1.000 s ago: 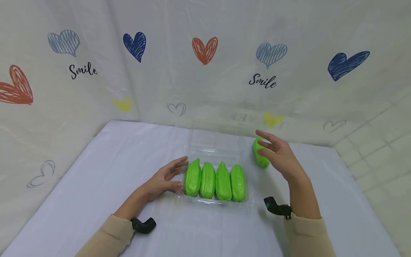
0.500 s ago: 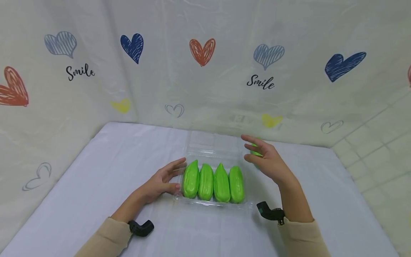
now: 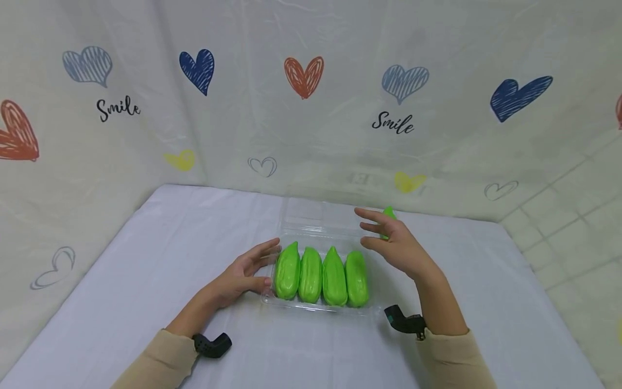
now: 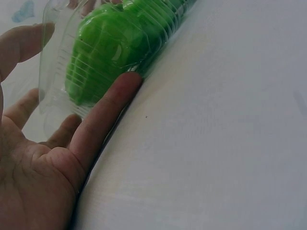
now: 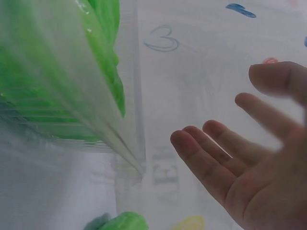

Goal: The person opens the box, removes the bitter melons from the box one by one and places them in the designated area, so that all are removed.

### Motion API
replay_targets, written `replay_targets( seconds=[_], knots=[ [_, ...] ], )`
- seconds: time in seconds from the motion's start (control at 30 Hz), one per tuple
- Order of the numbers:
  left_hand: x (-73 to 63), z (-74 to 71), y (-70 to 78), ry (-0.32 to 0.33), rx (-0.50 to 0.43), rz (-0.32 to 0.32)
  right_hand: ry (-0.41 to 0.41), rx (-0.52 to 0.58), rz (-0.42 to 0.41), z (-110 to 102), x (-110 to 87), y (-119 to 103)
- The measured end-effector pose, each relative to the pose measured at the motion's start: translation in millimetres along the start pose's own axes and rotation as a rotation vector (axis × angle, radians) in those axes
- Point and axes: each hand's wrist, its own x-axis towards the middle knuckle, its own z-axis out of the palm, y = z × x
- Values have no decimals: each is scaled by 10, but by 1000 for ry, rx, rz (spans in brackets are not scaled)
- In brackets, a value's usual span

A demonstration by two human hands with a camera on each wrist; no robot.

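Note:
A clear plastic clamshell box (image 3: 318,308) lies with its lid (image 3: 308,216) folded back. Several bright green, ridged, gourd-like pieces (image 3: 310,275) fill it side by side. My left hand (image 3: 241,276) is at the box's left side, its thumb (image 4: 109,103) and spread fingers touching the plastic. Over the box's back right corner hovers my right hand (image 3: 396,246), fingers extended and apart, with nothing in them. Behind that hand lies one loose green piece (image 3: 389,213), mostly hidden in the head view; part of a loose green piece (image 5: 125,222) shows low in the right wrist view.
White cloth (image 3: 311,354) covers the table. A pale curtain (image 3: 350,32) printed with hearts and "Smile" hangs right behind the table's back edge and down both sides.
My right hand has moved left, from beside the loose green piece to near the box's back right corner, covering more of that piece. The left hand stays at the box.

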Motion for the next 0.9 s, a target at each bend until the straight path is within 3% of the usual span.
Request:
replay_targets(
  seconds=[0.23, 0.5, 0.7, 0.9],
  knots=[
    [-16, -5, 9, -4, -5, 4, -2, 10, -36, -11, -57, -142],
    [-21, -1, 29, -2, -12, 2, -75, 4, -85, 175, -99, -266],
    [-13, -4, 6, -5, -15, 0, -139, -62, -155, 363, -81, -255],
    [-6, 6, 10, -3, -6, 0, -174, -108, -145, 470, -38, -162]
  ],
)
